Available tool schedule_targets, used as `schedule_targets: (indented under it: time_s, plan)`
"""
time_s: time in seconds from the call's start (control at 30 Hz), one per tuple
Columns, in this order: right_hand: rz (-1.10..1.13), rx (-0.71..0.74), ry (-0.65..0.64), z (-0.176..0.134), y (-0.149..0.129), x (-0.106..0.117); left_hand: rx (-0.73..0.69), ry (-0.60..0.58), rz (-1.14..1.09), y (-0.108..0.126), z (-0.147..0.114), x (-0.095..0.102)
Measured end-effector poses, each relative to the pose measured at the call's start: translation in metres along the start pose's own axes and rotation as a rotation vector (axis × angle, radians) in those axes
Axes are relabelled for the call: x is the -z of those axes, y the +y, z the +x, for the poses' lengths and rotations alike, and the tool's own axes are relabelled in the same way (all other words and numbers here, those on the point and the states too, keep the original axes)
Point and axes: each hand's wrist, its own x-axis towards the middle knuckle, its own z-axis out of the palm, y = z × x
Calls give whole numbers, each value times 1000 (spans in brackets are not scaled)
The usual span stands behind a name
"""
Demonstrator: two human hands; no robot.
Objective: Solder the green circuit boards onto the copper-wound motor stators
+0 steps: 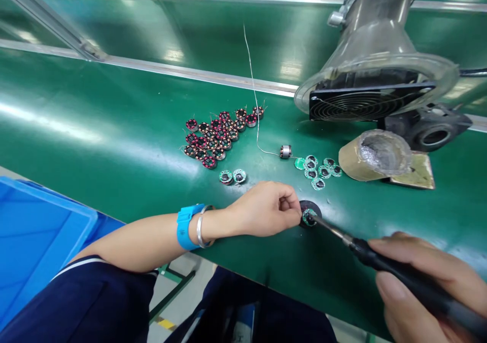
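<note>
Heads up on that round circuit board (309,217): it's sitting on the black disc (316,206), so I'll place everything off that disc. Your left hand (266,208) is at its left edge, fingers curled and fingertips pinched together. I can't tell whether they've got the board, a wire lead or nothing. Your right hand (441,262), right of the disc, is wrapped firmly around a soldering iron (365,254), tip at the board.

Biggest worry imo is a burn. Both hands look bare, and if the iron's hot, one skid of that tip to the left puts it on your fingertips. Next up, if your pinch is loose, the board could twist under the tip and you'd get a smeared joint or a bridge. Lingering too long could lift a pad.

Also watch the solder wire (251,69) hanging beyond the disc, off to its left. Catch it with your left hand and you could drag the silver stator (285,151) it runs to, maybe into the loose circuit boards (311,163) just beyond the disc on the worktop (125,165).
</note>
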Motion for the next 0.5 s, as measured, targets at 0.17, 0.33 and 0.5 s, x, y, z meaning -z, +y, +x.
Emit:
schedule_targets:
  time_s: [0.17, 0.33, 0.5]
  plan:
    - [89, -60, 33, 4, -20, -15, -4, -1, 20, -1, 1, 1]
    - [97, -45, 36, 8, -21, -14, -13, -6, 45, 1, 1, 2]
    - [98, 36, -9, 16, -20, -11, -1, -10, 44, 1, 1, 2]
